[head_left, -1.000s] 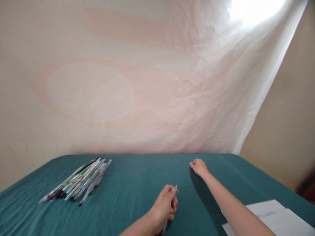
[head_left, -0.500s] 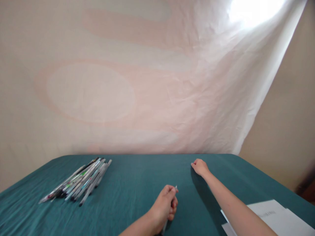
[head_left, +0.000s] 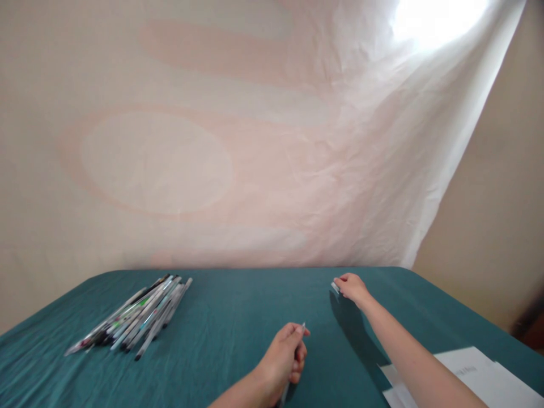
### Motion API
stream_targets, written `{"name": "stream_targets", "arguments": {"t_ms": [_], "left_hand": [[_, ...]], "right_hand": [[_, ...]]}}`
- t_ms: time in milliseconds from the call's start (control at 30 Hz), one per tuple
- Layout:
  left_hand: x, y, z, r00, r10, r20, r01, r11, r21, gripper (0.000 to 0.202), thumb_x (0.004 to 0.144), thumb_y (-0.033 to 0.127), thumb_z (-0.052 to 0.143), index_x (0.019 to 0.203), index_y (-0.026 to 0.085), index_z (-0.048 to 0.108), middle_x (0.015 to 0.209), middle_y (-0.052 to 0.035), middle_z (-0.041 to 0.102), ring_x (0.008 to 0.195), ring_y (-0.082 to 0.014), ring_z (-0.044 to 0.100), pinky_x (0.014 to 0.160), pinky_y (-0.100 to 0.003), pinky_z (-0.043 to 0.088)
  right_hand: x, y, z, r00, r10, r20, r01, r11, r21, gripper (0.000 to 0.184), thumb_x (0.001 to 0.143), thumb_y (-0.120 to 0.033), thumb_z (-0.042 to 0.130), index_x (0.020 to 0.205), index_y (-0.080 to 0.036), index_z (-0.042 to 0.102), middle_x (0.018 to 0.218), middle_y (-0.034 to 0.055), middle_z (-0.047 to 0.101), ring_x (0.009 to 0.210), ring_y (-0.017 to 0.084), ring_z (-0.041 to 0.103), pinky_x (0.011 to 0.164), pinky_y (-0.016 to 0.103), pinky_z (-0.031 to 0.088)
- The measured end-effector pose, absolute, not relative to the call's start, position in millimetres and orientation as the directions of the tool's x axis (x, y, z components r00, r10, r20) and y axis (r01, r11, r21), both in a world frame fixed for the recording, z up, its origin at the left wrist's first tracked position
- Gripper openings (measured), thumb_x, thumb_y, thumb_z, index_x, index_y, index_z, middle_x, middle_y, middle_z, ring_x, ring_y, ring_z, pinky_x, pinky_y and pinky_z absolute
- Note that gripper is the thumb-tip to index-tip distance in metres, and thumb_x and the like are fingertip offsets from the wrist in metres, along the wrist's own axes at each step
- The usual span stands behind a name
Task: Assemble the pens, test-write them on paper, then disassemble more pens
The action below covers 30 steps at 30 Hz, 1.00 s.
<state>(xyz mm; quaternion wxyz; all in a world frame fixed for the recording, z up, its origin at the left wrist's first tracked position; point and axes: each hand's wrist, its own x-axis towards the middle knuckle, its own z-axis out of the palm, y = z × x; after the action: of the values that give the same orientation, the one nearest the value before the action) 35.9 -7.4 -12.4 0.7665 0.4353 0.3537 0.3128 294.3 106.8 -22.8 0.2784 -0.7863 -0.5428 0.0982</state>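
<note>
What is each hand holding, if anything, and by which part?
The left hand grips a slim pen-like thing partway along, one tip showing above. The right hand pinches a small pale piece at one edge, too small to identify.

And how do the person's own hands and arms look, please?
The left hand and right hand are bare, with no glove or ring in sight. The left forearm and right forearm show no sleeve, watch or bracelet.

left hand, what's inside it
The left hand grips what looks like a slim pen: a pale tip shows by the thumb, and a length shows below the hand. Fingers and palm cover its middle, so anything else in there can't be seen.
</note>
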Motion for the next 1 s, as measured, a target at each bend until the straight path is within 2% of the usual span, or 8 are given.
{"name": "stream_targets", "arguments": {"t_ms": [133, 267, 333, 400, 500, 667, 833, 1000], "left_hand": [[38.7, -4.3, -17.5, 0.487, 0.848, -0.210, -0.319, 0.397, 0.861, 0.032, 0.074, 0.048, 0.049, 0.085, 0.020, 0.042, 0.055, 0.0079, 0.037, 0.039, -0.0024, 0.024, 0.039, -0.018, 0.009], [46.5, 6.6, -16.3, 0.383, 0.915, -0.129, -0.520, 0.329, 0.788, 0.027, 0.075, 0.040, 0.054, 0.085, 0.018, 0.042, 0.060, 0.0053, 0.044, 0.047, -0.0047, 0.041, 0.045, -0.017, 0.029], [52.1, 13.9, -12.4, 0.331, 0.938, -0.108, -0.584, 0.293, 0.757, 0.022, 0.077, 0.034, 0.053, 0.085, 0.017, 0.043, 0.063, 0.0034, 0.048, 0.053, -0.0065, 0.048, 0.053, -0.019, 0.036], [58.7, 20.8, -8.0, 0.280, 0.955, -0.097, -0.626, 0.258, 0.735, 0.017, 0.079, 0.031, 0.052, 0.084, 0.017, 0.043, 0.067, 0.0011, 0.053, 0.059, -0.0085, 0.053, 0.058, -0.021, 0.040], [68.3, 29.6, -4.7, 0.185, 0.977, -0.101, -0.669, 0.201, 0.715, 0.011, 0.082, 0.027, 0.048, 0.082, 0.017, 0.043, 0.074, -0.0020, 0.057, 0.070, -0.0122, 0.059, 0.064, -0.023, 0.042], [71.2, 38.9, -10.3, 0.038, 0.997, -0.065, -0.731, 0.072, 0.678, 0.008, 0.084, 0.024, 0.046, 0.085, 0.018, 0.041, 0.082, -0.0047, 0.061, 0.083, -0.0161, 0.062, 0.072, -0.026, 0.044], [63.2, 40.4, -13.3, 0.044, 0.997, -0.062, -0.762, 0.074, 0.644, 0.006, 0.084, 0.021, 0.045, 0.083, 0.017, 0.041, 0.087, -0.0088, 0.063, 0.087, -0.0186, 0.062, 0.076, -0.030, 0.046], [63.1, 39.0, -13.3, 0.052, 0.995, -0.079, -0.755, 0.091, 0.649, 0.006, 0.085, 0.021, 0.045, 0.084, 0.017, 0.041, 0.090, -0.0107, 0.063, 0.089, -0.0193, 0.062, 0.078, -0.031, 0.047]], "right_hand": [[274.8, 72.5, -6.6, 0.284, 0.958, 0.047, 0.684, -0.169, -0.710, 0.030, 0.084, -0.037, 0.041, 0.090, -0.013, 0.059, 0.082, 0.0079, 0.064, 0.066, 0.014, 0.060, 0.050, 0.020, 0.044], [232.8, 23.5, -8.0, 0.110, 0.993, -0.040, 0.545, -0.094, -0.833, 0.040, 0.081, -0.049, 0.039, 0.081, -0.016, 0.061, 0.075, 0.0049, 0.065, 0.052, 0.009, 0.056, 0.041, 0.018, 0.039], [211.9, 1.9, -14.3, -0.057, 0.987, -0.150, 0.287, -0.128, -0.949, 0.047, 0.079, -0.056, 0.038, 0.079, -0.014, 0.060, 0.069, 0.0052, 0.063, 0.047, 0.009, 0.052, 0.037, 0.017, 0.036], [197.3, -13.5, -20.7, -0.155, 0.973, -0.173, 0.163, -0.148, -0.975, 0.053, 0.077, -0.061, 0.035, 0.076, -0.013, 0.059, 0.064, 0.0046, 0.061, 0.044, 0.008, 0.050, 0.034, 0.016, 0.032], [190.5, -23.5, -26.5, -0.193, 0.973, -0.125, 0.144, -0.098, -0.985, 0.060, 0.075, -0.066, 0.033, 0.071, -0.012, 0.058, 0.060, 0.0042, 0.059, 0.042, 0.008, 0.049, 0.031, 0.015, 0.031], [197.9, -23.3, -30.0, -0.144, 0.985, -0.092, 0.122, -0.075, -0.990, 0.059, 0.077, -0.064, 0.031, 0.069, -0.012, 0.056, 0.053, 0.0006, 0.053, 0.041, 0.008, 0.048, 0.029, 0.014, 0.033], [195.5, -23.0, -31.9, -0.069, 0.995, -0.078, 0.163, -0.066, -0.984, 0.054, 0.077, -0.062, 0.035, 0.073, -0.013, 0.056, 0.056, -0.0013, 0.049, 0.042, 0.008, 0.049, 0.026, 0.015, 0.033], [191.5, -25.5, -33.8, -0.082, 0.996, -0.046, 0.187, -0.030, -0.982, 0.051, 0.079, -0.059, 0.033, 0.073, -0.013, 0.054, 0.057, -0.0013, 0.049, 0.041, 0.007, 0.049, 0.027, 0.014, 0.031]]}}
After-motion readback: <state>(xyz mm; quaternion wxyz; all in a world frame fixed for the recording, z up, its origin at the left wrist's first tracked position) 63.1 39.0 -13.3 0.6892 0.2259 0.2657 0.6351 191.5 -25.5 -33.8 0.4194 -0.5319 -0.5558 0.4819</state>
